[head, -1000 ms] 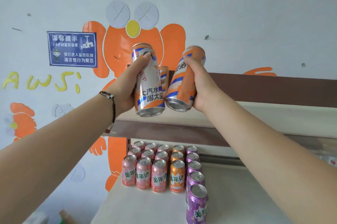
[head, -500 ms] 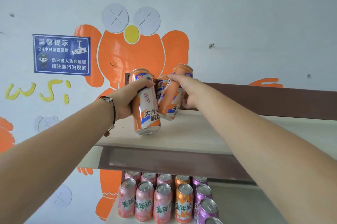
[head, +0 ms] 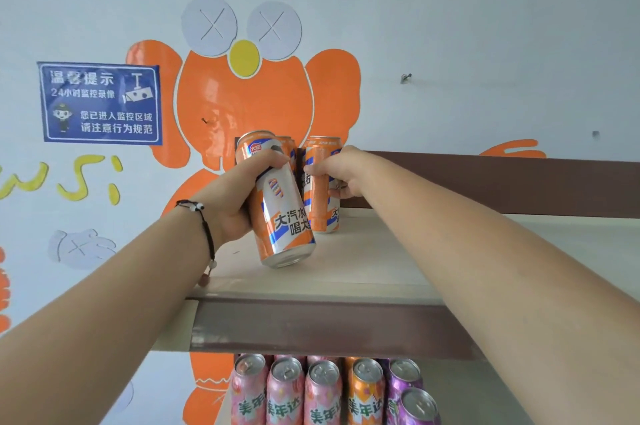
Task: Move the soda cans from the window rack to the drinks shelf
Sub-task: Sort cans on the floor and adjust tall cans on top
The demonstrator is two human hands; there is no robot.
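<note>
Item 1: orange-and-white soda can (head: pixel 282 208), gripped round its upper body by your left hand (head: pixel 230 203), fingers wrapped tight; can tilted, its base raised just above the drinks shelf (head: pixel 363 269) near the left front edge

Item 2: second orange soda can (head: pixel 322 189), upright, base on the shelf toward the back edge; your right hand (head: pixel 341 170) curls round its upper half, thumb and fingers closed on it

Item 3: third can of the same kind (head: pixel 286 145), behind the first two against the back edge, mostly hidden

Item 4: lower shelf, rows of pink cans (head: pixel 285 390), one orange can (head: pixel 365 390), purple cans (head: pixel 407 390)

Item 5: blue notice (head: pixel 100 102) on the wall, left of the shelf
</note>
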